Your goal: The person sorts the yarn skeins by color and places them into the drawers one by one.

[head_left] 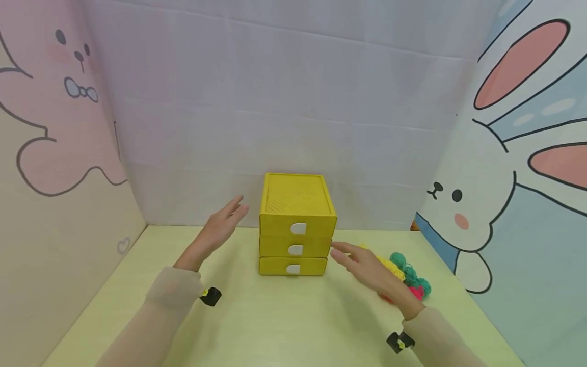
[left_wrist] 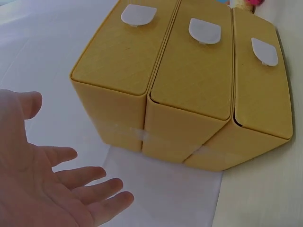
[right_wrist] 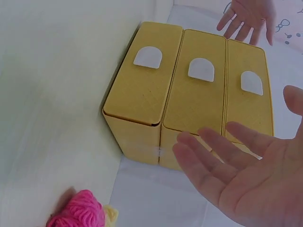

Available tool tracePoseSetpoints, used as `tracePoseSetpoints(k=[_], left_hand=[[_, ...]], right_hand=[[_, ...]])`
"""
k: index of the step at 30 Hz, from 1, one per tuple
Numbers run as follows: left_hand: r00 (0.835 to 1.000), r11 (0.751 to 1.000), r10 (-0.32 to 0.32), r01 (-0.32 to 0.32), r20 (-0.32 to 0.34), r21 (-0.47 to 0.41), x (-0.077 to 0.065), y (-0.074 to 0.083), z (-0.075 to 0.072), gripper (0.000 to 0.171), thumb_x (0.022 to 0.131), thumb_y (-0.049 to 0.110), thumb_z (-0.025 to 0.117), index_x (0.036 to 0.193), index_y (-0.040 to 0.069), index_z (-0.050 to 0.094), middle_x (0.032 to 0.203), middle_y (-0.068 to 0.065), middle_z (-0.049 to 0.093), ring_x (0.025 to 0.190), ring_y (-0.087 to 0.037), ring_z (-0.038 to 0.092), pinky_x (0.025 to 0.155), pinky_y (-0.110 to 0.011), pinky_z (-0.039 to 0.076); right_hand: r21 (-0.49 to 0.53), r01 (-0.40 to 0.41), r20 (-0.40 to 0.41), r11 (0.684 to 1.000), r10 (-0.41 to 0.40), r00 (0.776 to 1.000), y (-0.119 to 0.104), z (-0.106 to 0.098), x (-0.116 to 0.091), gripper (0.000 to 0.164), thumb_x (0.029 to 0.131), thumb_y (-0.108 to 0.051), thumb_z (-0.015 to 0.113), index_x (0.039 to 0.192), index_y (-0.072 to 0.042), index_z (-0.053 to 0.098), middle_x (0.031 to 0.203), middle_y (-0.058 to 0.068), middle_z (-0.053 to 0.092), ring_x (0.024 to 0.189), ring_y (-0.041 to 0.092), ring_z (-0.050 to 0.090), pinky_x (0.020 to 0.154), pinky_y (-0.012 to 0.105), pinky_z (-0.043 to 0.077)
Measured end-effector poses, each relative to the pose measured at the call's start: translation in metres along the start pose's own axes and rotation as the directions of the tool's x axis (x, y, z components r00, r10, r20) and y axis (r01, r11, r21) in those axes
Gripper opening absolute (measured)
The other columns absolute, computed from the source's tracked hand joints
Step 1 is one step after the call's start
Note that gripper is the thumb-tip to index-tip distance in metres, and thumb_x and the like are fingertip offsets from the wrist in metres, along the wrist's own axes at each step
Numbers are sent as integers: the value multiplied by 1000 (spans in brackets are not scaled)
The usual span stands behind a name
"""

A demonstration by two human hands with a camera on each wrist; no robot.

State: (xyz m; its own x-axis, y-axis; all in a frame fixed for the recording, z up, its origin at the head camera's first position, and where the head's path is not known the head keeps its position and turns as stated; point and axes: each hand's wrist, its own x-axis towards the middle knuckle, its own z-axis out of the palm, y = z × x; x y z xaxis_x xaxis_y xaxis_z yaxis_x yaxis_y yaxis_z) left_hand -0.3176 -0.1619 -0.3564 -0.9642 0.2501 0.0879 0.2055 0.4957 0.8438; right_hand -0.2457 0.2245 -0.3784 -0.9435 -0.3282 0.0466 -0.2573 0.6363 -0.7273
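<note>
A yellow box of three stacked drawers (head_left: 298, 225) stands on the table against the back wall, each drawer front bearing a white rounded tab. All three drawers look closed. My left hand (head_left: 217, 230) hovers to the left of the box with its fingers stretched out, apart from it and holding nothing. To the right, my right hand (head_left: 364, 265) is raised near the box's side, fingers extended. In the right wrist view the spread fingers of the right hand (right_wrist: 246, 165) overlap the box's edge; whether they touch it I cannot tell.
Several balls of yarn lie right of the box, behind my right forearm: green yarn (head_left: 410, 272), yellow yarn (head_left: 392, 267) and pink yarn (right_wrist: 80, 213). A pale cloth wall (head_left: 293, 102) rises behind the pale yellow table (head_left: 275, 316). Printed cloth panels (head_left: 541, 239) flank both sides.
</note>
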Motion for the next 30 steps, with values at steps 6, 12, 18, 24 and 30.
tracePoseSetpoints(k=[6,12,18,24,30], left_hand=[[998,994,-49,52,40,-92,10,7,7,80,107,73,35,173,31,15,178,-3,15,164,-38,12,126,-71,15],[995,988,-91,96,49,-121,22,13,13,86,104,75,40,173,29,16,178,-6,17,161,-39,20,125,-71,19],[992,971,-92,110,90,-212,31,22,16,83,110,63,41,173,20,10,179,-9,11,160,-39,24,128,-58,25],[988,963,-79,110,130,-247,38,29,19,87,109,63,41,173,16,5,179,-10,7,161,-41,20,129,-57,24],[987,947,-88,126,138,-296,46,32,25,85,110,59,43,173,19,3,179,-8,5,162,-37,18,130,-57,22]], right_hand=[[238,-30,135,971,-2,991,-4,3,11,67,115,-49,41,161,-1,42,154,23,55,133,44,60,107,53,54],[405,-65,238,912,-37,970,-14,7,19,71,114,-54,37,162,-1,38,156,27,51,138,50,54,113,57,49],[527,-100,305,844,-78,949,-22,14,29,73,115,-54,35,163,1,36,158,27,49,140,50,53,117,61,43],[584,-146,319,799,-60,946,-24,19,38,75,113,-57,35,163,0,35,160,29,46,141,51,51,118,62,41],[630,-201,345,750,-38,938,-26,21,46,74,114,-55,32,163,1,35,160,27,46,143,52,48,120,64,37]])
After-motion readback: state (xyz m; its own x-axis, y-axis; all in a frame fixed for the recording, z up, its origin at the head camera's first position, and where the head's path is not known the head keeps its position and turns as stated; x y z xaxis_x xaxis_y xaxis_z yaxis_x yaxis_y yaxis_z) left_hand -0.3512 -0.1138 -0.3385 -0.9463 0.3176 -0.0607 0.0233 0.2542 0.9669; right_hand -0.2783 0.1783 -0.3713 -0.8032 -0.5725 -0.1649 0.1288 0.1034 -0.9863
